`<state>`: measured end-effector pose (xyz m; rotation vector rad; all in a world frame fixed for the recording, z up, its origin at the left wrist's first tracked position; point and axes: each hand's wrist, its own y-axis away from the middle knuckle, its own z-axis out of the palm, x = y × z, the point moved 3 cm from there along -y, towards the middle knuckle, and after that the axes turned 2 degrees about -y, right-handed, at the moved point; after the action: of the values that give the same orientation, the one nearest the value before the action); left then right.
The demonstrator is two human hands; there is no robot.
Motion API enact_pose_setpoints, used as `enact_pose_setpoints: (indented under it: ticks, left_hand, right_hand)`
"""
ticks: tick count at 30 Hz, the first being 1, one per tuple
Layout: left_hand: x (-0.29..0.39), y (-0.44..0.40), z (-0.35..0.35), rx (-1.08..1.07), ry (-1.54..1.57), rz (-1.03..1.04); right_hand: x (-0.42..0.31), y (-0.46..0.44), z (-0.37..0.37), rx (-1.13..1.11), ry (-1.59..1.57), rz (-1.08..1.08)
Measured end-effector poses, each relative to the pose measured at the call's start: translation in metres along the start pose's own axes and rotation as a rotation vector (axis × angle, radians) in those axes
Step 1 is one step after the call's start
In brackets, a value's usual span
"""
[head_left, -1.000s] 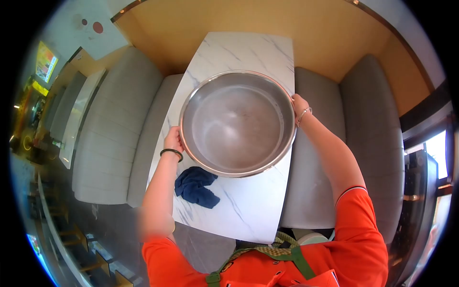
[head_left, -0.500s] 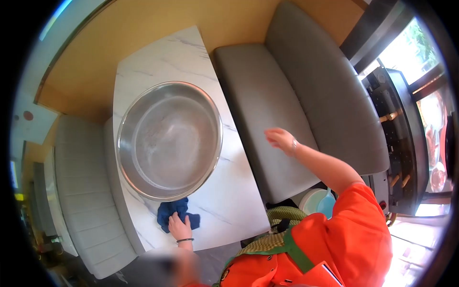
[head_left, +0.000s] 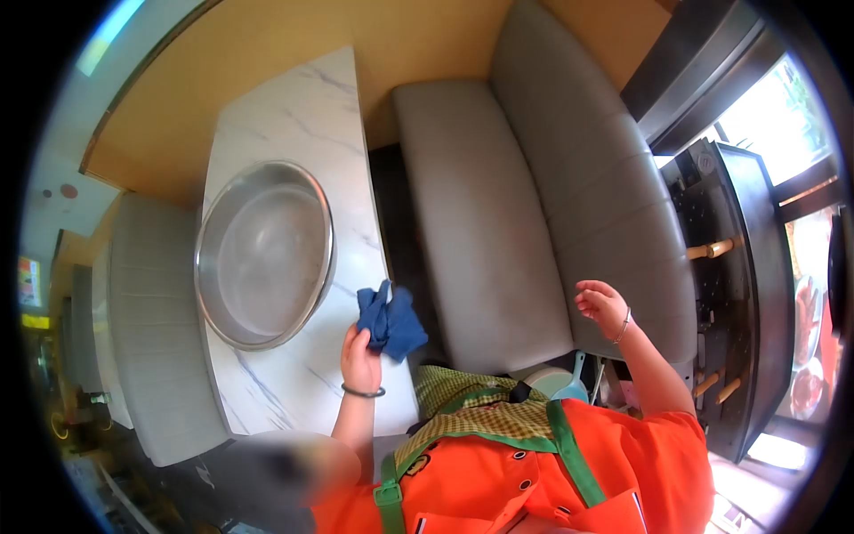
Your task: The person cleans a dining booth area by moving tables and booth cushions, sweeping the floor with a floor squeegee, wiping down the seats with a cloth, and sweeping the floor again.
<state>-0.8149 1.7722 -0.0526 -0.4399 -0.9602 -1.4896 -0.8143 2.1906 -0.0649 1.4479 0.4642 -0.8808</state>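
A crumpled dark blue cloth (head_left: pixel 391 322) is pinched in my left hand (head_left: pixel 359 358), raised over the table's right edge near its front. The wide steel basin (head_left: pixel 267 258) stands on the white marbled table (head_left: pixel 280 392), just left of the cloth and apart from it. My right hand (head_left: pixel 601 307) is in the air beside the bench, holding nothing, its fingers loosely bent and somewhat apart.
A grey padded bench (head_left: pixel 489 231) runs along the table's right side, and another bench (head_left: pixel 160 338) along the left. A light blue scoop (head_left: pixel 574 384) rests by a pale bucket at the right bench's end. A dark cabinet with wooden handles (head_left: pixel 712 249) stands far right.
My left hand has lifted the blue cloth off the table and carried it right. My right hand has moved right and lower. The view has turned, so the basin appears further left.
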Motion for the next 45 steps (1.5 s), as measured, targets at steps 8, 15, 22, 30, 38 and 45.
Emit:
enact_pose_setpoints:
  ticks: [8, 15, 22, 30, 38, 45]
  left_hand:
    - [-0.029, -0.118, 0.099, -0.016, -0.113, 0.129]
    - [-0.076, -0.284, 0.128, -0.062, 0.321, -0.159]
    - [-0.11, -0.379, 0.134, -0.031, 0.209, -0.091]
    - [-0.244, -0.632, 0.202, 0.01, -0.284, 0.036]
    - [-0.321, -0.821, 0.277, 0.11, -0.734, 0.25]
    - [-0.41, -0.923, 0.33, -0.281, -1.902, 0.597]
  right_hand:
    - [-0.135, -0.031, -0.067, 0.291, 0.312, -0.659]
    - [-0.256, -0.161, -0.073, 0.668, 1.132, -0.849]
    - [-0.299, -0.269, -0.063, 0.648, 1.67, -0.654]
    - [-0.299, -0.287, -0.069, 0.702, 1.753, -0.565]
    - [-0.3, -0.296, -0.08, 0.594, 1.795, -0.596]
    - [-0.283, -0.295, -0.082, 0.633, 1.827, -0.544]
